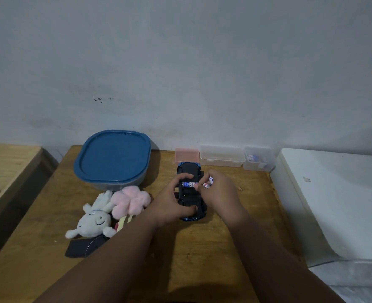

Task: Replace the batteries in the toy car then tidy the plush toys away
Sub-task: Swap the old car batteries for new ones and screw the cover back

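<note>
A blue toy car (189,171) lies upside down in the middle of the wooden table (202,248), its black underside up. My left hand (173,203) grips the car from the left, thumb at its near end. A blue battery (189,184) lies across the open compartment. My right hand (218,190) pinches that battery's right end and holds other batteries (209,182) with red and white wrapping. A white plush rabbit (93,221) and a pink plush (130,201) lie left of the car.
A container with a blue lid (113,157) stands at the back left. A pink box (186,154) and two clear plastic boxes (221,158) (258,159) line the wall. A black flat piece (83,247) lies under the rabbit. A white surface (333,204) borders the right.
</note>
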